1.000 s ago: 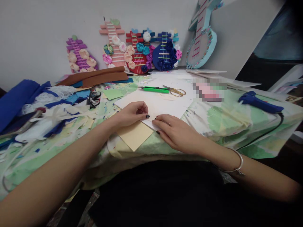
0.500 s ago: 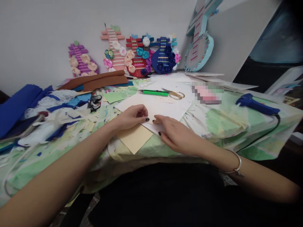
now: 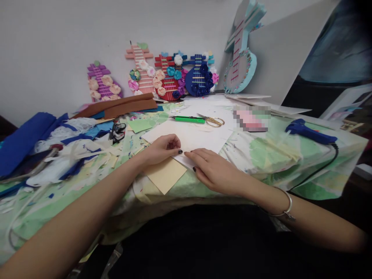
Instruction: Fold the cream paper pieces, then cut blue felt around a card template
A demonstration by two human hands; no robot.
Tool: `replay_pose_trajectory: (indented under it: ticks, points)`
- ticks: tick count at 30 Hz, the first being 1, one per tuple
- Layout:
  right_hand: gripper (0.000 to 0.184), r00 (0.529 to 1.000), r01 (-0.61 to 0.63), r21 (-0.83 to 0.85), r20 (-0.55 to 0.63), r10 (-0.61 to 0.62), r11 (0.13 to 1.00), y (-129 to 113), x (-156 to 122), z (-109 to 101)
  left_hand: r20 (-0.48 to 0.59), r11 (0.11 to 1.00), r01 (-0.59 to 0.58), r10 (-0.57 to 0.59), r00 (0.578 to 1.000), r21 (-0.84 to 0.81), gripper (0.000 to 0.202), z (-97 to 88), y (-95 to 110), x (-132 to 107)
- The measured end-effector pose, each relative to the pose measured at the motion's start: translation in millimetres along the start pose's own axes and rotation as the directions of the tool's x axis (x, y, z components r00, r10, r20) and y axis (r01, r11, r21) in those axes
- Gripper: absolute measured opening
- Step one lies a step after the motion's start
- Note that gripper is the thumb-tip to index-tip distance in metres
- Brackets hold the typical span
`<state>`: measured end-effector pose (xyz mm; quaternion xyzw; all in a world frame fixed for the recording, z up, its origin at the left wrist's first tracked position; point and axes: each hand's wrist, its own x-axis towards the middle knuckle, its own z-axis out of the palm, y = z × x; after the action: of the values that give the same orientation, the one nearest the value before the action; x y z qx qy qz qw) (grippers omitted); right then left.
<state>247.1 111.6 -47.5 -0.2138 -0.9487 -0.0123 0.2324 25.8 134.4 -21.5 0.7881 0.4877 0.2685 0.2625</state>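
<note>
My left hand point(image 3: 162, 149) rests at the near left edge of a white sheet point(image 3: 203, 137), its fingers curled in and the thumb stretched along the sheet. What it may pinch is too small or hidden to name. Opposite it, my right hand point(image 3: 216, 168) lies low over the sheet's near corner, fingers stretched forward and thumb apart. A small gap separates the fingertips of the two hands. Partly under the white sheet and my left hand, a pale yellow paper point(image 3: 165, 176) juts toward the table edge. Beyond the hands lie a green utility knife point(image 3: 189, 119) and gold-handled scissors point(image 3: 215, 121).
A blue glue gun point(image 3: 310, 131) with a black cord lies at right, near a blurred pink object point(image 3: 250, 119). Blue sheets point(image 3: 26, 139), white yarn point(image 3: 68, 130) and brown sheets point(image 3: 128, 106) crowd the left. Decorated paper instruments point(image 3: 167, 77) lean on the wall.
The view has tilted up slightly, so things sit a little lower. My right hand's fingers have settled flatter and straighter on the sheet; my left hand is nearly unchanged.
</note>
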Motion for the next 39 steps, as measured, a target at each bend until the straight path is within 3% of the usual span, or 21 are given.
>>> replay_pose_trajectory:
  ticks: [15, 24, 34, 39]
  points:
    - [0.038, 0.999, 0.051, -0.026, 0.011, -0.051, 0.998, 0.1, 1.8, 1.6, 0.009, 0.999, -0.029, 0.029, 1.000, 0.033, 0.010, -0.5, -5.4, 1.7]
    - [0.036, 0.999, 0.052, -0.017, 0.005, -0.052, 0.999, -0.1, 2.6, 0.5, -0.009, 0.984, -0.066, 0.068, 0.998, 0.163, 0.006, -3.5, -7.6, 0.3]
    - [0.037, 0.999, 0.046, -0.013, 0.000, -0.046, 0.999, 0.8, 2.9, 0.9, -0.054, 0.929, -0.075, 0.101, 0.993, 0.363, 0.021, 4.8, -6.7, 0.0]
    - [0.036, 0.999, 0.036, -0.013, 0.014, -0.036, 0.999, 0.1, 3.6, 0.3, -0.085, 0.911, -0.027, 0.068, 0.994, 0.412, 0.025, 0.3, -12.3, -1.6]
